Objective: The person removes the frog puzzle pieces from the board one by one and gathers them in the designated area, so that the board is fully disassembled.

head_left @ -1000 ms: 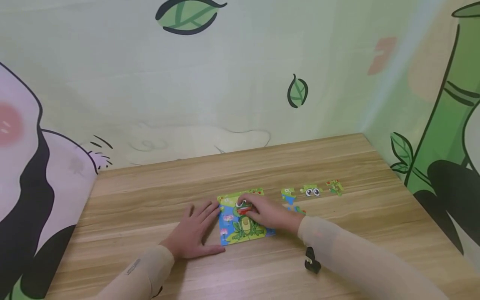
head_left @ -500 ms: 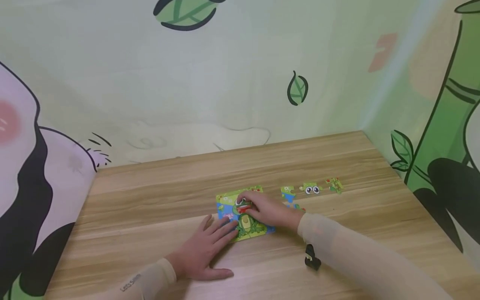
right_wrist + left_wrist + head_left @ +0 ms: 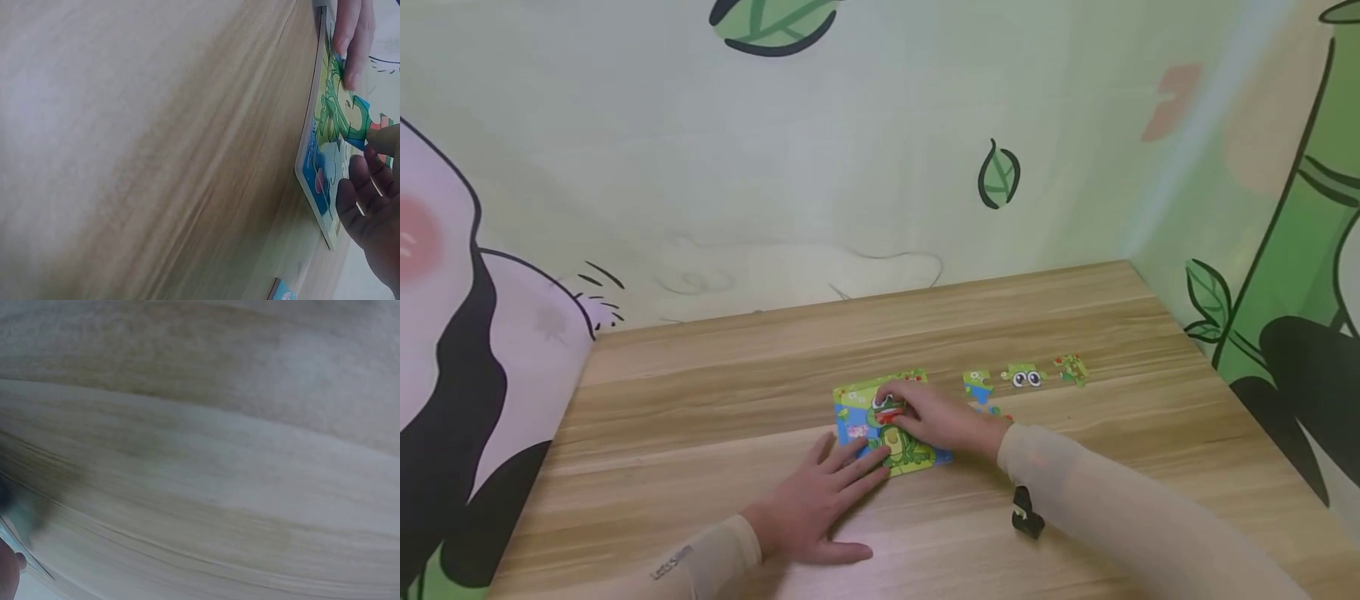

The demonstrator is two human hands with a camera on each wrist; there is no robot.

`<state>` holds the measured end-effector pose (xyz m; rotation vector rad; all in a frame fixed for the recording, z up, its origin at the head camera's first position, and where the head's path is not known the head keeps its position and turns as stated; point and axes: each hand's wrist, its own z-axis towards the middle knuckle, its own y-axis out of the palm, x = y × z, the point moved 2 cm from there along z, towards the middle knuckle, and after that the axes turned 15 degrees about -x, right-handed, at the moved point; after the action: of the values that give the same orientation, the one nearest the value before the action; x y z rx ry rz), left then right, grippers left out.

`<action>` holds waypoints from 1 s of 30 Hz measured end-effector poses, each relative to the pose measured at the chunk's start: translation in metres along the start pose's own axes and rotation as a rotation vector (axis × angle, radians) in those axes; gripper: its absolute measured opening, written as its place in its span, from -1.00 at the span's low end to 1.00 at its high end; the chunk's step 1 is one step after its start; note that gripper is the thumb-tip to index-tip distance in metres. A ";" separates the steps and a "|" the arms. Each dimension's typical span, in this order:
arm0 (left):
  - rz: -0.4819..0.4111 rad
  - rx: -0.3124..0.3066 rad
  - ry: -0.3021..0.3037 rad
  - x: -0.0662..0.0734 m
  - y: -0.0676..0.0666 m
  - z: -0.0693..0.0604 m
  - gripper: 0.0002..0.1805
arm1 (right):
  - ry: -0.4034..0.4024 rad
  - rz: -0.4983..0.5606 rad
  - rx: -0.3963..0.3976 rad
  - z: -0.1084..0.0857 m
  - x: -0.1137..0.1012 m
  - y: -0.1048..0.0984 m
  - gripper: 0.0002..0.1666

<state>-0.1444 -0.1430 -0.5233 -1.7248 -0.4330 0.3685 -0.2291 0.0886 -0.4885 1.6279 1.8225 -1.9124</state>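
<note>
A frog jigsaw puzzle [image 3: 850, 411] lies on the wooden table, and in the right wrist view its board [image 3: 317, 155] has a thin raised edge. My right hand [image 3: 940, 414] reaches over it from the right and pinches a puzzle piece [image 3: 887, 414] with part of the frog's face and a red mouth. That piece looks slightly raised in the right wrist view; the fingers hide part of it. My left hand [image 3: 820, 504] lies with spread, straight fingers, its fingertips touching the puzzle's lower part and its thumb over the bare tabletop.
To the right of the puzzle are loose pieces: one green and blue [image 3: 977, 383], one with two eyes [image 3: 1025, 377], one with red spots [image 3: 1070, 368]. Another piece [image 3: 1000, 414] is partly hidden behind my right wrist. A printed cloth wall [image 3: 865, 167] borders the table.
My left hand has shifted right and nearer to me, from the puzzle's left edge onto its lower part. My right hand stays at the frog's face, holding the piece.
</note>
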 end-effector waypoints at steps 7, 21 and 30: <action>0.000 0.025 0.020 0.000 0.000 -0.001 0.00 | -0.040 -0.002 0.007 -0.001 -0.001 -0.001 -0.70; 0.001 0.007 0.019 -0.001 0.002 0.000 -0.01 | -0.107 -0.062 0.011 -0.006 -0.005 -0.003 -0.71; -0.005 0.023 0.018 0.000 0.001 0.000 -0.02 | -0.160 -0.123 0.017 -0.008 -0.006 -0.001 -0.78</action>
<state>-0.1438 -0.1434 -0.5246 -1.7026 -0.4188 0.3530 -0.2220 0.0917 -0.4823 1.3514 1.8864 -2.0462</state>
